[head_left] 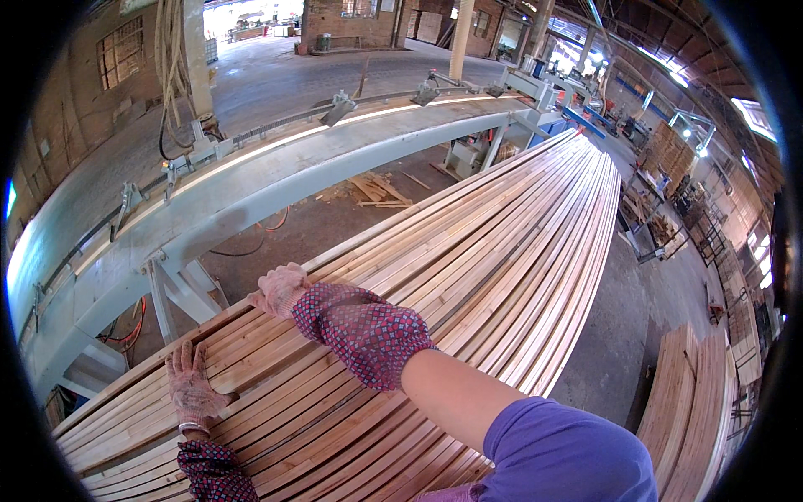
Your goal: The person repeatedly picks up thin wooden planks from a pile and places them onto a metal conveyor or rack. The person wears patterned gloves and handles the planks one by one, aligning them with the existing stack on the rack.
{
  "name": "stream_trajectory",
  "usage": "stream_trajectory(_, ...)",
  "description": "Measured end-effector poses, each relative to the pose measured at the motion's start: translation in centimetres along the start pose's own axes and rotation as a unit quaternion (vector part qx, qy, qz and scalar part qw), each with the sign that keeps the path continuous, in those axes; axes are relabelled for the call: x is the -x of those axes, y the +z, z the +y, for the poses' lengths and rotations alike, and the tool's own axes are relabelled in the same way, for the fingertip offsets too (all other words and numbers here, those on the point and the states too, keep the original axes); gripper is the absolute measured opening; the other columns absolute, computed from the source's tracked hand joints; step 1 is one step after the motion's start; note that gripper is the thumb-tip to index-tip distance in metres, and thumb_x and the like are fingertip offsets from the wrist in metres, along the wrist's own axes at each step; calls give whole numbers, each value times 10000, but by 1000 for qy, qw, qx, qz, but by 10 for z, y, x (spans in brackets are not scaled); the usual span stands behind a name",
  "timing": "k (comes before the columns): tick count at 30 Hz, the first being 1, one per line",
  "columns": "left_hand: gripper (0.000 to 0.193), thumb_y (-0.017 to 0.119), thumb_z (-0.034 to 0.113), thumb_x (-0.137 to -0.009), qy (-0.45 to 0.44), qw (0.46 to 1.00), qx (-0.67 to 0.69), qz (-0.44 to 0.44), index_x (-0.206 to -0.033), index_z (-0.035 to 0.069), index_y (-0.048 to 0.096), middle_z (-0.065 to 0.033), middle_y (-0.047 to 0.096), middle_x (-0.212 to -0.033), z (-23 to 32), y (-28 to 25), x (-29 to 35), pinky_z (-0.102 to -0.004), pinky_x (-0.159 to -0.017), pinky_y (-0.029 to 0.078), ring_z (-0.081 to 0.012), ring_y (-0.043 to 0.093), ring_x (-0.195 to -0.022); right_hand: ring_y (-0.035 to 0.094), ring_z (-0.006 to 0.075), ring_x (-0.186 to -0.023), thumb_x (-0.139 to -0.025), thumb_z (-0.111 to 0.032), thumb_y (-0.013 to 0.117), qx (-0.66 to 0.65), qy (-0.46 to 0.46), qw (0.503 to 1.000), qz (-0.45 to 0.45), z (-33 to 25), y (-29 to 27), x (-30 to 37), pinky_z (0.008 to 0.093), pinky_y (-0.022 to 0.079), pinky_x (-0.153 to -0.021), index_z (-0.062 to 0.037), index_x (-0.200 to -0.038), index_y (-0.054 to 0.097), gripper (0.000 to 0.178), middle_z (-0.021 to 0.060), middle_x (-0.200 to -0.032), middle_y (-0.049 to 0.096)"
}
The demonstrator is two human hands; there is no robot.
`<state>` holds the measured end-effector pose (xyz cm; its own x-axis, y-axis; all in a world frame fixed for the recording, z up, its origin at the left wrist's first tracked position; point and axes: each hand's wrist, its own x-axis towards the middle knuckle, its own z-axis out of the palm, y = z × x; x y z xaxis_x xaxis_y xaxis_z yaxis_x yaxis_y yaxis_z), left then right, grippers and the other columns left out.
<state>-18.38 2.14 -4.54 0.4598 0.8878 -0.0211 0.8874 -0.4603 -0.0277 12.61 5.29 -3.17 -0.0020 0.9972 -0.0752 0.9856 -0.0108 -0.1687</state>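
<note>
A broad layer of long, narrow wooden strips (468, 259) runs from beneath my arms to the far right. My left hand (194, 383), in a thin pale work glove, lies on the strips near their left edge, fingers spread and thumb apart. Farther along that edge is my gloved right hand (280, 290), its fingers curled over the outermost strip; their tips are partly hidden. Dark patterned sleeve covers (364, 330) are on both forearms, and a bracelet circles my left wrist.
Beyond the strips stands a long pale-grey machine beam (284, 180) with metal clamps (339, 109) along it. Wood offcuts (381, 189) litter the floor between. More stacked boards (682, 402) are at the lower right. Hoses (171, 67) hang at the upper left.
</note>
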Motion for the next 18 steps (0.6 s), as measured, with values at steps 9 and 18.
stream_trajectory(9,1211,879,510,-555,5,1000,-4,25,-1580,101,381,-189,344,-1631,-5,10,0,-500,-1311,150,-357,284,-1534,683,305,-1174,-1026,-599,406,1,10,999,-49,-6,-16,7,445,464,-1035,-89,-1191,752,639,143,-1202,742)
stream_trajectory(18,1179,868,531,-584,0,1000,-3,4,-1570,89,396,-188,357,-1627,0,-1,2,-508,-1305,156,-357,282,-1536,685,307,-1173,-1027,-593,412,1,14,999,-49,-6,-14,5,444,466,-1039,-80,-1191,754,638,140,-1199,745)
